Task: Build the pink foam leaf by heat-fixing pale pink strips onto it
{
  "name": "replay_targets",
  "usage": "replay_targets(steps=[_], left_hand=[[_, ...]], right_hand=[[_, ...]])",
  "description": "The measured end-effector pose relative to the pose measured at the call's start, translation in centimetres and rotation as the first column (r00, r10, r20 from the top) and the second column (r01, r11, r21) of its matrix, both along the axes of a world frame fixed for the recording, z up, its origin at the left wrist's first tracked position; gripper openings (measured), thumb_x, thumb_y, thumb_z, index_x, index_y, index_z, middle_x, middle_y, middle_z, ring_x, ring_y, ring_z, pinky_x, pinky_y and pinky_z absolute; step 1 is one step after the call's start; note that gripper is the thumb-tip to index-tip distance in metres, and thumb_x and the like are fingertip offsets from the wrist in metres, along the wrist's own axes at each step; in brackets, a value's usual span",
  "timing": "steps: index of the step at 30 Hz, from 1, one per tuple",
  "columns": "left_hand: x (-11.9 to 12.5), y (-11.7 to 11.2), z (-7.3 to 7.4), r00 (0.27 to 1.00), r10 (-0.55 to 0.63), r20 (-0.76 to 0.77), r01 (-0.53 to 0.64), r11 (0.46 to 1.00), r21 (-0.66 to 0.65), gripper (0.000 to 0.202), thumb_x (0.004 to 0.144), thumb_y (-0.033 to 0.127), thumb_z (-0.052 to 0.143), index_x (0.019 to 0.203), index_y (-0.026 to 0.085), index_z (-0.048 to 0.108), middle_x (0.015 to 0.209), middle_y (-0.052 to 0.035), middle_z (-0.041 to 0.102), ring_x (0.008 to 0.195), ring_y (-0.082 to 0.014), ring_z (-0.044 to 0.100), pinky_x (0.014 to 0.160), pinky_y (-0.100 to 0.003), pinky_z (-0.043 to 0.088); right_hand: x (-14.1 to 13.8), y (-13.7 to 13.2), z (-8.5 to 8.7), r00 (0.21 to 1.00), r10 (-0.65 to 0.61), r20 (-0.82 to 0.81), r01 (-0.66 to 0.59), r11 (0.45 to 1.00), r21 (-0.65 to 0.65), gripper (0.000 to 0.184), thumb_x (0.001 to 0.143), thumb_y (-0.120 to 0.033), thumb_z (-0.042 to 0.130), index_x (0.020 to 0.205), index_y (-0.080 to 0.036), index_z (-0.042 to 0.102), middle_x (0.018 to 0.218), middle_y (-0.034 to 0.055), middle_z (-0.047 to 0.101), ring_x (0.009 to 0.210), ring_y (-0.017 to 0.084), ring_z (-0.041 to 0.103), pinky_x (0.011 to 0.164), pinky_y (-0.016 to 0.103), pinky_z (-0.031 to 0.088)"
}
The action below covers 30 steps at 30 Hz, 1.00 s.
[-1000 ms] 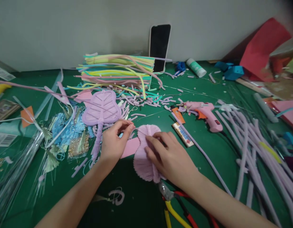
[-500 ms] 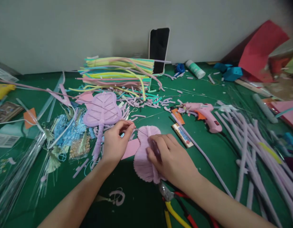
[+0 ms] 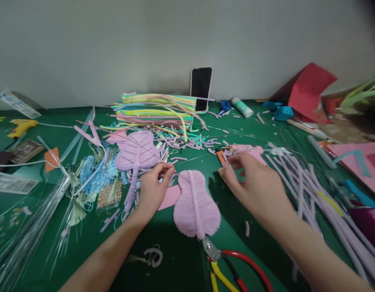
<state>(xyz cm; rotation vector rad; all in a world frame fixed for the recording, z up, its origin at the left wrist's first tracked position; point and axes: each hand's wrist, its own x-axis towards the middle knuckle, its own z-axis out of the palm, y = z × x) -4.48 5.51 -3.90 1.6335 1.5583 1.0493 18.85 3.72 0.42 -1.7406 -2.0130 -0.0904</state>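
Green table (image 3: 172, 255): left hand (image 3: 153, 187) pinched together (contents unclear) beside lilac panel (image 3: 185, 207); right hand (image 3: 254, 178) spread near pink glue gun (image 3: 246, 149).

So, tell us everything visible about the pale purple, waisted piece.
This pale purple, waisted, fuzzy-looking piece lies on the green tabletop, wider lobe nearer. A raised rib runs lengthwise between pleats; edges look scalloped. Flat pink card borders its left; a silvery metal tool head reaches its near tip, contact unclear.

The bench (image 3: 236, 239) is green. The ruffled piece (image 3: 185, 217) is pale lilac. The leaf-shaped piece (image 3: 126, 156) is lilac with darker lines. The glue gun (image 3: 252, 150) is pink; the tool handles (image 3: 251, 261) are red and yellow.
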Motion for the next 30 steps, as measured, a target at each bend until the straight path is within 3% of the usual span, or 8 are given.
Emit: replay_targets(steps=[2,4,7,13,20,30], left_hand=[[-0.1,0.0,-0.1,1.000,-0.001,0.002,0.001,1.000,0.007,0.014,0.085,0.032,0.058,0.083,0.020,0.064,0.088,-0.0020,0.072,0.080,-0.0166,0.067,0.075,-0.027,0.051],[-0.2,0.1,-0.1,1.000,-0.005,0.007,0.005,1.000,0.013,0.014,0.084,0.032,0.058,0.083,0.020,0.064,0.088,-0.0022,0.073,0.080,-0.0167,0.067,0.075,-0.027,0.051],[-0.3,0.1,-0.2,1.000,-0.011,0.010,0.010,1.000,0.022,0.014,0.084,0.032,0.058,0.082,0.020,0.064,0.087,-0.0022,0.073,0.080,-0.0168,0.067,0.075,-0.027,0.051],[-0.5,0.1,-0.4,1.000,-0.019,-0.001,0.019,0.999,0.038,0.014,0.084,0.032,0.058,0.083,0.020,0.064,0.087,-0.0028,0.073,0.079,-0.0177,0.068,0.075,-0.028,0.051],[-0.5,0.0,-0.2,1.000,-0.024,-0.002,0.024,0.999,0.047,0.014,0.084,0.032,0.057,0.084,0.020,0.064,0.086,-0.0028,0.073,0.079,-0.0180,0.068,0.075,-0.028,0.051],[-0.6,0.0,-0.1,1.000,-0.027,0.002,0.027,0.998,0.055,0.015,0.084,0.032,0.056,0.082,0.019,0.064,0.084,-0.0041,0.073,0.078,-0.0183,0.068,0.073,-0.029,0.052]], right_hand=[[2.1,0.9,0.6,0.981,-0.123,0.151,0.132,0.990,-0.055,0.030,0.089,-0.037,0.047,0.096,-0.011,0.059,0.085,0.0151,0.069,0.074,0.027,0.065,0.064,0.034,0.046],[4.0,1.6,0.9,0.914,-0.218,0.342,0.268,0.958,-0.104,0.036,0.090,-0.038,0.046,0.094,-0.006,0.061,0.081,0.0205,0.067,0.073,0.031,0.064,0.063,0.037,0.045],[5.7,2.1,0.4,0.827,-0.260,0.497,0.380,0.912,-0.155,0.049,0.092,-0.046,0.043,0.089,-0.001,0.062,0.081,0.0250,0.066,0.077,0.035,0.065,0.063,0.037,0.044],[5.6,2.7,-1.4,0.830,-0.256,0.496,0.439,0.849,-0.296,0.058,0.090,-0.055,0.044,0.096,-0.001,0.062,0.087,0.0217,0.067,0.082,0.032,0.066,0.063,0.033,0.043],[5.0,2.5,-1.4,0.824,-0.226,0.520,0.401,0.881,-0.252,0.056,0.092,-0.051,0.043,0.096,0.002,0.060,0.088,0.0229,0.066,0.087,0.032,0.064,0.067,0.033,0.040],[5.6,2.4,-3.5,0.832,-0.323,0.451,0.407,0.908,-0.102,0.052,0.090,-0.053,0.044,0.092,-0.002,0.058,0.085,0.0213,0.065,0.082,0.031,0.062,0.066,0.032,0.038]])
